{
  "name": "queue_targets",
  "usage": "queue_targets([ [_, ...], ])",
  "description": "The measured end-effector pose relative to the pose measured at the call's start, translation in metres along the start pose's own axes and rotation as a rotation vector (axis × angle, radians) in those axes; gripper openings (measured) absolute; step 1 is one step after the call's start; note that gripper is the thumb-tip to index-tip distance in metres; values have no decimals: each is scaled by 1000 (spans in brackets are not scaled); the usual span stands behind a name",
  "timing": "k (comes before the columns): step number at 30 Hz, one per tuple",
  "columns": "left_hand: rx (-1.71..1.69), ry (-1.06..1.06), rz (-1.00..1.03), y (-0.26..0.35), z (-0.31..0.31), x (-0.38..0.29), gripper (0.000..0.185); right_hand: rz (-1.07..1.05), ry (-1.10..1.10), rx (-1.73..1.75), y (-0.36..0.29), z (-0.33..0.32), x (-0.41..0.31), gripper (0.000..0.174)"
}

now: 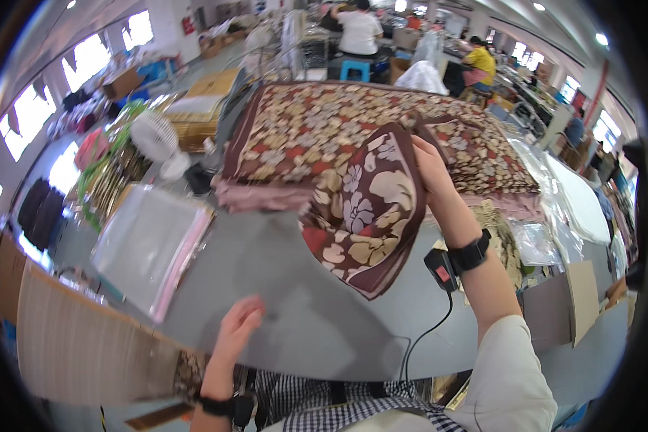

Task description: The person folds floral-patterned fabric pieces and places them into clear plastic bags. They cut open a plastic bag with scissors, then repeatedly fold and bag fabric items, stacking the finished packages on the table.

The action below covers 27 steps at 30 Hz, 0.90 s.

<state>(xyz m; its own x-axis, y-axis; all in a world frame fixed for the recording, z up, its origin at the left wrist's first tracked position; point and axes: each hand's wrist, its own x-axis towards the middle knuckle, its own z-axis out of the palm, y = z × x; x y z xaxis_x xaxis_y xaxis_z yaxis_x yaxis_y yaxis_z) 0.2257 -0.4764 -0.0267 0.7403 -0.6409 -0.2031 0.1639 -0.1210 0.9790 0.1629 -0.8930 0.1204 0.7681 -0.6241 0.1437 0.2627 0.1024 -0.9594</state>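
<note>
My right hand (431,168) grips a floral scarf (364,216) with a dark maroon border and lifts it over the table's far half. The cloth hangs in loose folds, its lower corner above the grey tabletop (281,345). Behind it lies a broad stack of similar floral scarves (302,124), with pink fabric (264,195) under its front edge. My left hand (241,324) hovers near the table's front left edge, slightly blurred, fingers loosely curled and nothing visible in them.
Clear plastic bags (146,243) lie at the left, with a white fan (159,140) behind them. A cardboard stack (97,335) stands at the lower left. Plastic packaging (534,243) and a cardboard box (556,302) are at the right. A cable (437,329) runs from my right wrist device. People sit farther back.
</note>
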Motion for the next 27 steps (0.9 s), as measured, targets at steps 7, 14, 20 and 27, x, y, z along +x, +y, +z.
queue_targets([
  [7,732,294,610,-37,49,-11,96,532,143,127,127,40,-130,27],
  [14,761,-159,606,-30,72,-30,51,528,246,181,162,52,-192,39],
  [20,-184,-65,109,-25,-27,8,24,529,144,63,149,18,-178,59],
  [27,873,747,237,-21,-112,-7,19,97,147,-1052,160,-40,-190,35],
])
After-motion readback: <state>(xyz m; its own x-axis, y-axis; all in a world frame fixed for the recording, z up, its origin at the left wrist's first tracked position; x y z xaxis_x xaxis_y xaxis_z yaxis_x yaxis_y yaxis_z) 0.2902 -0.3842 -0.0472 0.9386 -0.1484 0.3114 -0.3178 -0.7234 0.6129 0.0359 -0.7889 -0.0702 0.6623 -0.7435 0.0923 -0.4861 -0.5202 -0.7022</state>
